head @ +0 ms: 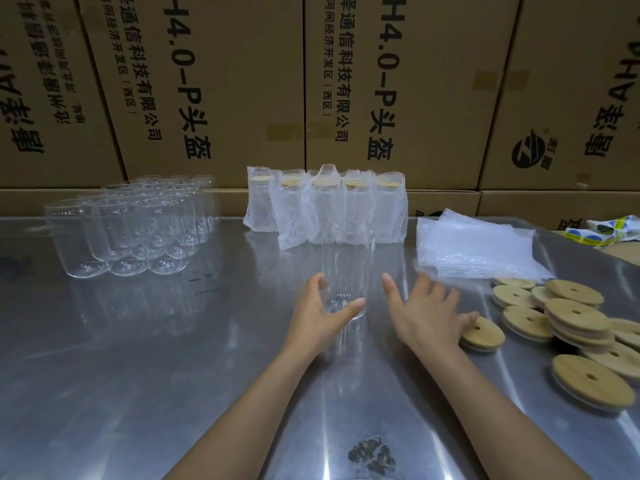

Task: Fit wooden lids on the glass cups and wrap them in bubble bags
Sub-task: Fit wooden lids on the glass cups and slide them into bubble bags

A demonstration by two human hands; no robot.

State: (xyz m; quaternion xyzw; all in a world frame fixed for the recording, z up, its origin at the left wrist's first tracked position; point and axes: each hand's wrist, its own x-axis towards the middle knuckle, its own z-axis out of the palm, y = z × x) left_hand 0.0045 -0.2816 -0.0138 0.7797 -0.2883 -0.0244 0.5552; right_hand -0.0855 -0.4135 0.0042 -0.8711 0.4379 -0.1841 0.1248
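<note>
A clear glass cup [348,258] stands upright on the steel table [173,358] in the middle. My left hand [320,318] grips it low down, thumb in front and fingers behind. My right hand [427,315] hovers just right of the cup with fingers spread, its fingertips touching a wooden lid [483,336]. More wooden lids [576,320], each with a small hole, lie scattered and stacked at the right. A pile of flat bubble bags [478,247] lies behind them.
Several empty glass cups [131,223] stand grouped at the back left. A row of lidded cups wrapped in bubble bags [325,206] stands at the back centre. Printed cardboard boxes [346,81] wall off the far side. A roll of stickers [609,230] lies far right.
</note>
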